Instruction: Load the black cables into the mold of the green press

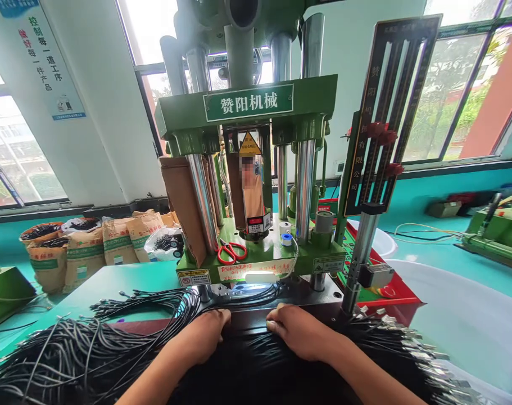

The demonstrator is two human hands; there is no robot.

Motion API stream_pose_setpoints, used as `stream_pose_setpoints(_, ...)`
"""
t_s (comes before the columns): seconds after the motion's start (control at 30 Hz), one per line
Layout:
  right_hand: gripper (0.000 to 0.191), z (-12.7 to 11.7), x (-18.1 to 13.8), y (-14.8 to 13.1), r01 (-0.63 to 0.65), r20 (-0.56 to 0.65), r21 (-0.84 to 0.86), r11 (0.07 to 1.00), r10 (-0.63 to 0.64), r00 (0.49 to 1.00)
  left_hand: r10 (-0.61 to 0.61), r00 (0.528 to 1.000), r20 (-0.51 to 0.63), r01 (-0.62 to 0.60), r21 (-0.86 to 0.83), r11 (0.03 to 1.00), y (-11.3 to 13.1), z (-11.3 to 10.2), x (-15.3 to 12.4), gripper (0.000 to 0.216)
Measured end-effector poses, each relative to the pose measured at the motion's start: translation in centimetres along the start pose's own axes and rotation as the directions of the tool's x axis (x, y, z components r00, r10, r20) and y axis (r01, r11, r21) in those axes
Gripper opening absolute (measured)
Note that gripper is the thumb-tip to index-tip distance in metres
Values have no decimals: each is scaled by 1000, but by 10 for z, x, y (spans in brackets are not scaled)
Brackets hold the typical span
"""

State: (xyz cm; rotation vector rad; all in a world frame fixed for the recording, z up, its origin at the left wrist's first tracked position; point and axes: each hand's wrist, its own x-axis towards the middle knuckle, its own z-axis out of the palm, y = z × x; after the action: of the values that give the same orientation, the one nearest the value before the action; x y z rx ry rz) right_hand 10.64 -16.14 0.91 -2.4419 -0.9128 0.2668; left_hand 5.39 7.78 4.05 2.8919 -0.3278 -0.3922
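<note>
My left hand and my right hand rest side by side, palms down, on a thick bundle of black cables lying across the front of a green press machine. Fingers of both hands curl over the cables at the edge of the dark mould plate. More black cables fan out to the left, and cable ends with metal connectors spread to the right. What the fingertips pinch is hidden.
Red-handled scissors and a small tape roll lie on the machine's green base. A white tub stands at right. Brown sacks sit on the floor at left. Another green machine is at far right.
</note>
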Motion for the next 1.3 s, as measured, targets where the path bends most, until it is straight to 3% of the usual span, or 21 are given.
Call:
stream_pose_setpoints(0.27,31,2,7,1,6,28,51,999,-8,1000,68,997,-26,-69,-35,997,-9,7,-5,9)
stream_pose_setpoints(0.57,29,-3,2,5,-40,-12,103,994,42,999,79,990,-113,-96,-152,984,-18,1,-10,20)
stream_pose_setpoints(0.77,19,-2,4,6,-39,-95,116,992,50,994,32,998,-54,-49,-338,940,-21,-2,-13,23)
stream_pose_setpoints(0.97,19,-3,3,4,-12,-132,112,994,27,991,92,996,18,-72,-477,876,-16,-6,-10,34)
stream_pose_setpoints(1.13,21,-2,2,5,-15,-112,99,995,26,993,57,996,62,-8,-605,796,-7,-2,-12,52)
stream_pose_setpoints(1.3,28,-8,1,4,-2,-4,78,997,2,1000,25,995,95,50,-708,704,-1,-1,-16,50)
